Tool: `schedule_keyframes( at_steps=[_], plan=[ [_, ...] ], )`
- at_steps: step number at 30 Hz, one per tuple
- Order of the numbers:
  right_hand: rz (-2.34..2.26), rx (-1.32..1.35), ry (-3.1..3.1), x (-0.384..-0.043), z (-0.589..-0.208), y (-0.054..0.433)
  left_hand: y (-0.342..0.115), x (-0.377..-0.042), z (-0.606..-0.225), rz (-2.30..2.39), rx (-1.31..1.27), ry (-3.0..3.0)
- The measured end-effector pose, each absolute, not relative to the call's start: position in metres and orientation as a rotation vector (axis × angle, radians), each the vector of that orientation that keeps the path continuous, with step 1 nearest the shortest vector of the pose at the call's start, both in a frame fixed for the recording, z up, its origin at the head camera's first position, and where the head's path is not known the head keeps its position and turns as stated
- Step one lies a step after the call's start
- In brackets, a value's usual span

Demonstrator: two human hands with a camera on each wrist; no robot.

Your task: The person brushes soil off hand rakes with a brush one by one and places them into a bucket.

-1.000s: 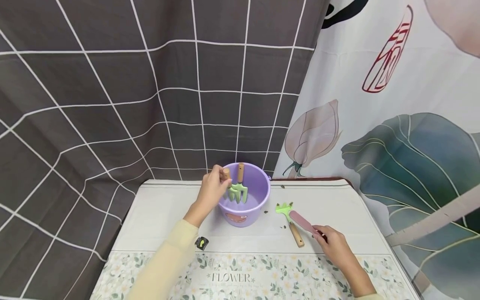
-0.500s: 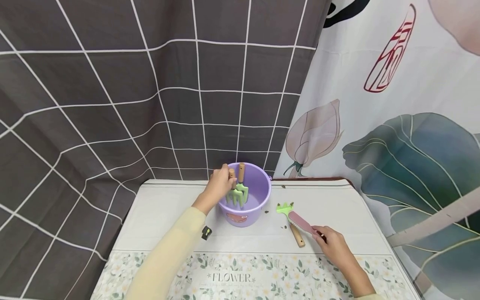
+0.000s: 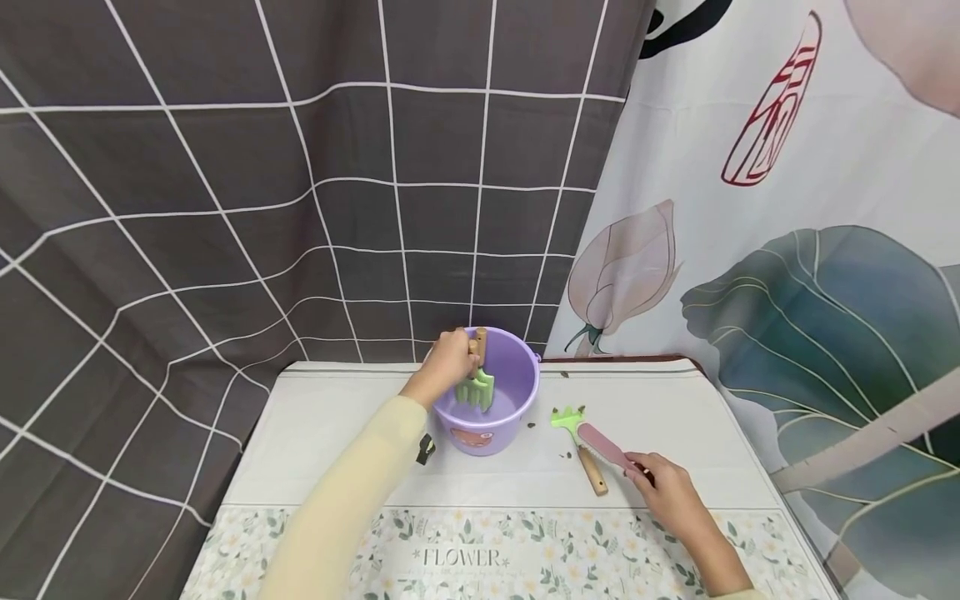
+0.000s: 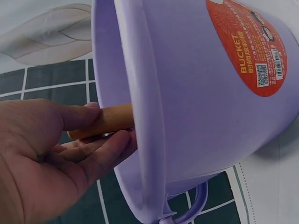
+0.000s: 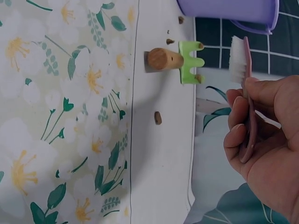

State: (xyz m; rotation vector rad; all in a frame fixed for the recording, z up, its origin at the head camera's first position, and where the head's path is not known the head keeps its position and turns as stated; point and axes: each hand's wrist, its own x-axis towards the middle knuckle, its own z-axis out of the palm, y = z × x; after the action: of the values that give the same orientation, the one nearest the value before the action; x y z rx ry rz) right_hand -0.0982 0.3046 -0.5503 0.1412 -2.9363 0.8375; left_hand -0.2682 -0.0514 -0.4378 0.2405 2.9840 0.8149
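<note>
A purple bucket (image 3: 510,379) stands near the table's back edge. Over its left rim my left hand (image 3: 447,360) pinches the wooden handle of a small green garden fork (image 4: 112,119). In the left wrist view the bucket wall hides the tines. A second wooden-handled green tool (image 3: 481,337) leans inside the bucket behind the held one, and their green heads overlap. My right hand (image 3: 666,485) grips a pink brush (image 3: 602,444) with white bristles (image 5: 237,60). Beneath the brush lies a small green rake (image 5: 187,63), soil crumbs on its prongs.
Dark crumbs (image 5: 158,117) are scattered over the white part of the table (image 3: 330,433), around the rake and the bucket. A flower-patterned strip (image 3: 465,533) covers the front. A gridded dark curtain (image 3: 435,208) hangs right behind the bucket.
My left hand has moved right with the garden fork, its handle now overlapping the other tool's handle. My right hand holds the brush in almost the same spot over the rake.
</note>
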Motion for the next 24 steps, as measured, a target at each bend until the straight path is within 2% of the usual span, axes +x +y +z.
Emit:
schedule_keyframes(
  at_steps=[24],
  plan=[
    [0.809,0.124,-2.988,-0.0955,-0.5529,0.306,-0.0517,-0.2771,-0.4461,0.788,0.223,2.903]
  ],
)
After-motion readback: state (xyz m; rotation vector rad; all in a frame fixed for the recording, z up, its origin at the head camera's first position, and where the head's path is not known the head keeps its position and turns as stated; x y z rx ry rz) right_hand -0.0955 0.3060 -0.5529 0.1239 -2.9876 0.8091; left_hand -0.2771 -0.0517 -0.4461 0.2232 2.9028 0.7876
